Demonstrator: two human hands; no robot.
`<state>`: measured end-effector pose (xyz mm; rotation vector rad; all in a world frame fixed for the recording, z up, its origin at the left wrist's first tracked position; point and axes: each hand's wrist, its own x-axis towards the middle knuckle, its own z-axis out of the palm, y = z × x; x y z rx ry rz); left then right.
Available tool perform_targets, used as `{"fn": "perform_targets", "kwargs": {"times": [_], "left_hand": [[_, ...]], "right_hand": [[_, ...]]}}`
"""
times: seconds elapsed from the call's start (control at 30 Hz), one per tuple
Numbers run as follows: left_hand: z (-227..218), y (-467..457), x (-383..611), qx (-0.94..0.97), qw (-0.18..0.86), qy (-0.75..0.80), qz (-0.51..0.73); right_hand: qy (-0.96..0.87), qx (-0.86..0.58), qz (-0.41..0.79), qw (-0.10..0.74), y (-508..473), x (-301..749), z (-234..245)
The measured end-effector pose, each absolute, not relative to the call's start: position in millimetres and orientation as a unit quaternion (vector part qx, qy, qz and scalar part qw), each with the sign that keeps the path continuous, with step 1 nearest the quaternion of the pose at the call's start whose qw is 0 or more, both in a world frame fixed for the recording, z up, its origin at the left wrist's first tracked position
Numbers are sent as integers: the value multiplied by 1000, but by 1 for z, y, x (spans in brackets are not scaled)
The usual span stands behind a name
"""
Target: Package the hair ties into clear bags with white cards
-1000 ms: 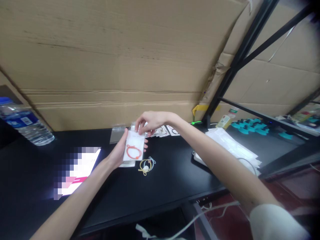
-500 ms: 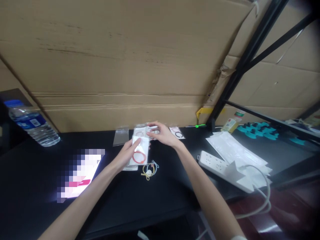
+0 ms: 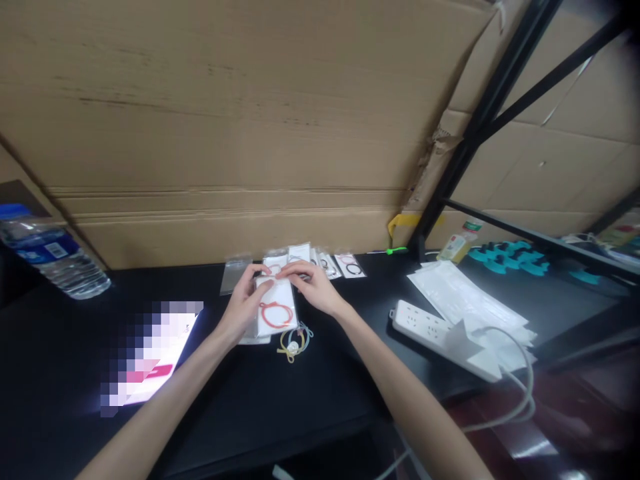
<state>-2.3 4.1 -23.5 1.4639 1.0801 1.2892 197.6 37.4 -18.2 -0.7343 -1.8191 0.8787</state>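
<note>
At far left, a water bottle, cap clipped by the frame edge, on a black tabletop against brown cardboard. Next, a glowing screen, largely pixelated, content unreadable. Near the cardboard, a clear sleeve, partly behind the left hand; that hand pinching a white packet, thumb across its face, back fingers hidden. In the packet, raised between both hands, a red cord loop; under it, something white, mostly covered. Just beside, yellow and pale-blue cord loops, tangled. At the packet's top edge, fingertips of the right hand; gripping or merely touching, impossible to tell. Behind, overlapping packets, partly screened. Farther right, a power strip, white sheets, blurred teal pieces, a black metal frame; below, reddish floor, blurred.
</note>
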Motion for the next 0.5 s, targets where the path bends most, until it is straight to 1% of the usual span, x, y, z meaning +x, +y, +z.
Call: {"fn": "perform_targets", "kwargs": {"times": [0.07, 0.17, 0.23, 0.33, 0.43, 0.5], "left_hand": [[-21, 4, -4, 605, 427, 435, 512], [-22, 6, -4, 579, 459, 448, 503], [-24, 8, -5, 568, 463, 455, 505], [-30, 13, -9, 600, 429, 452, 501], [-33, 17, -14, 645, 397, 448, 475], [-31, 17, -16, 648, 394, 453, 469]], "right_hand": [[-739, -306, 362, 479, 39, 201, -17], [-735, -317, 373, 469, 40, 206, -14], [-727, -321, 407, 450, 39, 207, -12], [-722, -317, 435, 434, 38, 206, -12], [-726, -311, 412, 454, 38, 203, -16], [-723, -318, 399, 465, 39, 202, -18]]}}
